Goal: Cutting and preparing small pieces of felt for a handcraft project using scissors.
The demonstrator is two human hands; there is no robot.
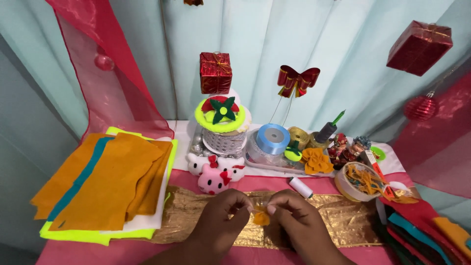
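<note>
A small orange felt piece (pixel 261 218) is pinched between the fingertips of the left hand (pixel 221 221) and the right hand (pixel 294 223), both closed narrowly on it and held over the gold ribbon strip (pixel 343 221), likely so it can be shaped. Just beyond, a white thread spool (pixel 300 187) and pink plush toys (pixel 215 172) are laid. Felt sheets (pixel 105 184) are stacked at left, a blue ribbon roll (pixel 273 139) farther back.

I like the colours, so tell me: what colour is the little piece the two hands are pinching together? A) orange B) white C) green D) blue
A: the left hand and the right hand pinch a small orange felt piece between their fingertips, above the gold cloth strip.
</note>
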